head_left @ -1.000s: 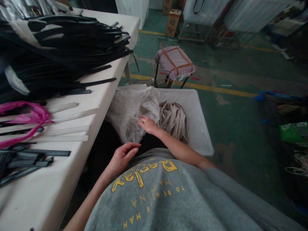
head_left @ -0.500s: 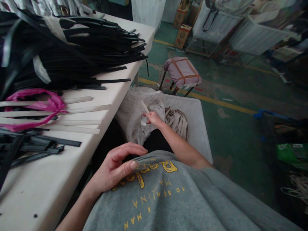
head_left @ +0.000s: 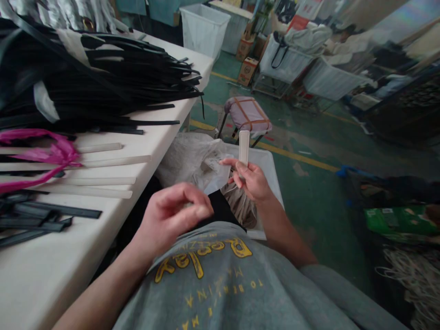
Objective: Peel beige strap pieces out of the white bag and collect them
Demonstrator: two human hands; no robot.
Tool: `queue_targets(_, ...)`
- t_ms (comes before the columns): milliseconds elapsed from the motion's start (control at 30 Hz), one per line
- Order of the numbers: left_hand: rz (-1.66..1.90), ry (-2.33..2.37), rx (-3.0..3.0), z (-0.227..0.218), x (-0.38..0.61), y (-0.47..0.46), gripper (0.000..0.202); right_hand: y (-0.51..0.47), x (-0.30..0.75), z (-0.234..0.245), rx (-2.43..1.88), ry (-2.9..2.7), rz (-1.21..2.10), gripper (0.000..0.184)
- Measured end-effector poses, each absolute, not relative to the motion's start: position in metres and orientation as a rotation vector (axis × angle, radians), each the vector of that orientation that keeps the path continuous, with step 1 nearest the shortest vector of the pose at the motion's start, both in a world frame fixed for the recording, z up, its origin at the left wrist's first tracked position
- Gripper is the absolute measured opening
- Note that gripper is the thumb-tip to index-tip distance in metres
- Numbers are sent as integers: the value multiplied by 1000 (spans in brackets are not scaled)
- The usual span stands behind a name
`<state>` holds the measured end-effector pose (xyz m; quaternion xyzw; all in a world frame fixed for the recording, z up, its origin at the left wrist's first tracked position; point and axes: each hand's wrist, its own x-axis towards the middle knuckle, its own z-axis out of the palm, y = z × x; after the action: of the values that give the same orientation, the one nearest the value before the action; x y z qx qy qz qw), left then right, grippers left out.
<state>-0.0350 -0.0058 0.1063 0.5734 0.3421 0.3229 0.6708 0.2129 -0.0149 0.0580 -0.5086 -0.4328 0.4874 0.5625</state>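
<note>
A short, flat white strap [head_left: 244, 147] stands upright in my right hand [head_left: 256, 181], pinched between thumb and fingers. Below that hand, many beige straps [head_left: 240, 201] lie in a white plastic bin [head_left: 275, 178]. A clear plastic bag [head_left: 187, 153] is bunched at the bin's left side, close to my right fingertips. My left hand [head_left: 177, 213] hovers before my shirt, fingers curled in to the thumb, with nothing visible in it.
On the white table [head_left: 82, 256] to the left lie a big bundle of black straps [head_left: 113, 78], several white straps [head_left: 113, 180] and a pink plastic tie [head_left: 62, 153]. A cushioned stool [head_left: 247, 113] stands beyond the bin. White carts [head_left: 285, 57] stand farther back.
My right hand has risen from the plastic bag and moved right, bringing the white strap upright. My left fingers have curled closer to the thumb. The view has shifted slightly.
</note>
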Motion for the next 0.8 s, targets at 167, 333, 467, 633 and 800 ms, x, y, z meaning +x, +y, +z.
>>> queue_targets(167, 393, 635, 920, 41, 5, 2, 63, -38, 210, 66, -1218, -1348, 982, 36)
queue_targets(333, 373, 652, 522, 6, 27, 2, 44, -59, 198, 72, -1074, -1890, 879, 31)
queue_targets(467, 512, 719, 486, 5, 30, 12, 27, -70, 199, 57, -974, -1865, 1081, 29)
queue_targets(633, 538, 771, 714, 6, 26, 11, 37, -66, 224, 16, -1106, -1066, 1365, 32)
queue_targets(800, 442, 800, 966, 3, 28, -2, 35, -48, 230, -16, -997, -771, 1774, 30)
